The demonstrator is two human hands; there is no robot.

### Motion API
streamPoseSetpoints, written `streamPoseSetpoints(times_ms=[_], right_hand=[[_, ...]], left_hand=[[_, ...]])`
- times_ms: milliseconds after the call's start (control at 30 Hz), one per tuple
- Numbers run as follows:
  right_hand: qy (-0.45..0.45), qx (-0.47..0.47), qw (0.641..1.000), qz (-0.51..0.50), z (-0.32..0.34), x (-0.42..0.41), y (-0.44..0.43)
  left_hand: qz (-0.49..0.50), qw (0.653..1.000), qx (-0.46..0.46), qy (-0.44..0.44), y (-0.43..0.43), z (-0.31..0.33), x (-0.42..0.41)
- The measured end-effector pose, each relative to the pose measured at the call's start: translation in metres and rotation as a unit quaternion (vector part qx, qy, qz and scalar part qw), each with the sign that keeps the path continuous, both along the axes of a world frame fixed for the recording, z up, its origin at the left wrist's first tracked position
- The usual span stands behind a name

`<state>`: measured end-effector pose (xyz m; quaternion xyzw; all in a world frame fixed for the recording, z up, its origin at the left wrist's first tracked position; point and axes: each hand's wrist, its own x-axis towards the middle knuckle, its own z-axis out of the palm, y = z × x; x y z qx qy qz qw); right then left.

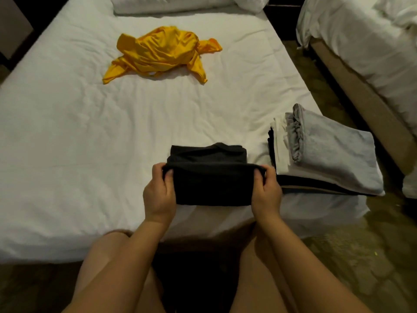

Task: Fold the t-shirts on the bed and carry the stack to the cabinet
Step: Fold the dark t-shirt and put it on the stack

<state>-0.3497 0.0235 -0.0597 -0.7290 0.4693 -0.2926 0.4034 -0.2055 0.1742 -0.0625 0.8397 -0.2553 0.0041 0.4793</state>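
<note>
- The left hand (159, 195) pinches the left end of the folded edge of a black t-shirt (212, 177), and the right hand (266, 192) pinches the right end.
- The black t-shirt lies at the near edge of the bed (67, 154), partly folded.
- A stack of folded shirts (325, 154), grey on top, sits just to its right.
- A crumpled yellow t-shirt (161, 54) lies farther up the bed, below the pillows (171, 4).
</note>
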Motion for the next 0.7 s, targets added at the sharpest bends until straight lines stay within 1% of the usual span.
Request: streamPoseSetpoints(times_ms=[67, 133, 200, 300, 400, 500, 567, 600, 633, 700], right_hand=[[0.028, 0.013, 0.999, -0.021, -0.002, 0.025, -0.019], [0.090, 0.036, 0.995, -0.034, -0.009, 0.047, -0.038], [0.134, 0.066, 0.988, -0.043, -0.017, 0.061, -0.052], [0.184, 0.090, 0.978, -0.050, -0.030, 0.074, -0.064], [0.204, 0.111, 0.971, -0.057, -0.040, 0.077, -0.067], [0.205, 0.108, 0.971, -0.052, -0.042, 0.078, -0.069], [0.190, 0.091, 0.977, -0.041, -0.039, 0.077, -0.068], [0.174, 0.070, 0.981, -0.037, -0.037, 0.077, -0.066], [0.164, 0.025, 0.985, -0.037, -0.035, 0.076, -0.063], [0.159, -0.117, 0.980, -0.027, -0.027, 0.079, -0.045]], left_hand=[[0.013, 0.999, 0.031, 0.000, -0.022, -0.005, 0.021], [0.019, 0.997, 0.075, 0.026, -0.040, -0.013, 0.041], [0.022, 0.991, 0.124, 0.053, -0.054, -0.022, 0.058], [0.035, 0.980, 0.184, 0.065, -0.064, -0.038, 0.076], [0.045, 0.974, 0.213, 0.060, -0.067, -0.049, 0.080], [0.049, 0.973, 0.220, 0.049, -0.070, -0.050, 0.078], [0.055, 0.974, 0.213, 0.045, -0.069, -0.042, 0.078], [0.058, 0.979, 0.195, 0.027, -0.068, -0.036, 0.077], [0.058, 0.983, 0.171, -0.012, -0.068, -0.030, 0.073], [0.023, 0.982, 0.143, -0.123, -0.070, -0.020, 0.053]])
